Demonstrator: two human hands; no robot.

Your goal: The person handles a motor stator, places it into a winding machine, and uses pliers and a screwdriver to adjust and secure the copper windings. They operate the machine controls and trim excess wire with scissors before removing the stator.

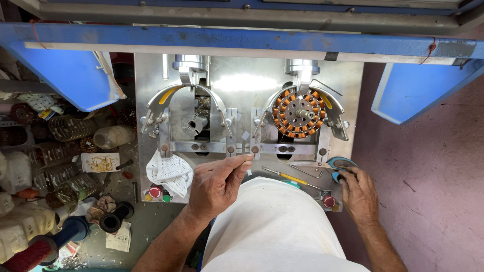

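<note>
My left hand point(216, 182) is at the front edge of a steel winding machine plate point(247, 85), its fingers pinched together near the middle clamps, possibly on a thin wire too fine to see. My right hand point(359, 194) rests on the plate's right front corner, fingers on scissors with teal handles point(341, 163). A round stator wound with copper coils point(298, 114) sits on the right spindle. The left spindle point(194, 124) is bare.
A white knitted cloth point(170, 173) lies at the plate's left front, beside red and green buttons point(157, 193). A yellow-handled screwdriver point(291, 177) and a red button point(328, 201) lie near my right hand. Clear bottles and wire spools point(70, 151) crowd the left. Blue frame point(242, 38) overhead.
</note>
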